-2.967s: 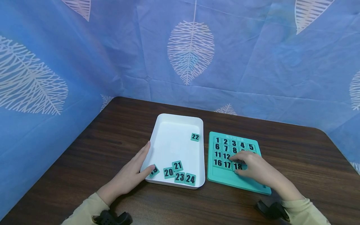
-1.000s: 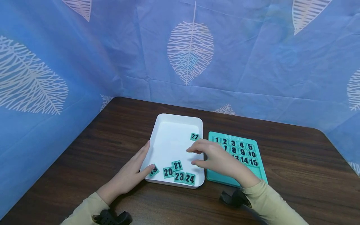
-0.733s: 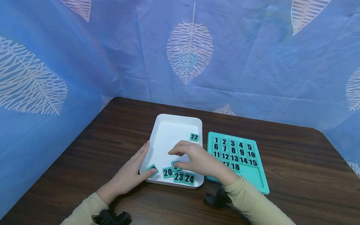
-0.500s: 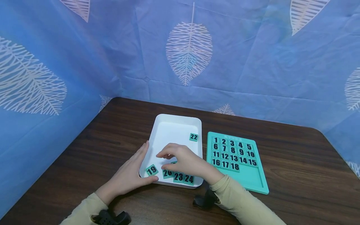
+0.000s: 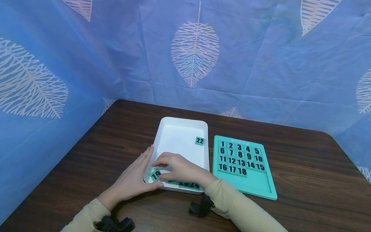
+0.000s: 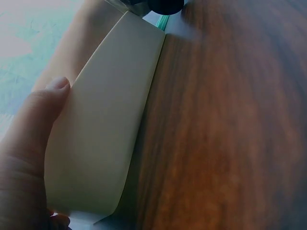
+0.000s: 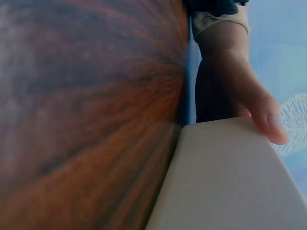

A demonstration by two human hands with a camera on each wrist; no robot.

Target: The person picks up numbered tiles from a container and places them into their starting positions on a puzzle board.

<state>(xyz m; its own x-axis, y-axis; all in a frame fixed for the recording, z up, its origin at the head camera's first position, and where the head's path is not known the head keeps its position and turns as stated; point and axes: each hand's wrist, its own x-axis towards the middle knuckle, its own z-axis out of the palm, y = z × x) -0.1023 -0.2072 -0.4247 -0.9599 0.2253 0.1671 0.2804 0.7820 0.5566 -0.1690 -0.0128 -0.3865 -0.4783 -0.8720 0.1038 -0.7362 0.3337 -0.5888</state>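
A white tray (image 5: 176, 133) stands on the table, with green-edged number tiles inside. My left hand (image 5: 128, 182) rests at its near left corner, fingers straight along the left side and thumb over the near rim; the left wrist view has the thumb (image 6: 33, 124) lying on that rim. Over the tray's near part, my right hand (image 5: 181, 168) reaches across to tile 19 (image 5: 155, 175). Its thumb overlaps the tile's right edge, and its fingertips hover beyond the tile, apart from the thumb. Tiles 23 and 24 (image 5: 195, 186) are partly covered by this hand, which hides others too.
Tile 22 (image 5: 199, 140) lies near the tray's right wall. To the right, a green number board (image 5: 252, 184) holds tiles 1 to 18 in rows, with bare space below them. The dark wooden table (image 5: 307, 167) backs onto a blue leaf-patterned cloth (image 5: 249, 58).
My right hand has left tile 18 on the board and moved left across the tray to tile 19. My left thumb has shifted off tile 19 onto the near rim.
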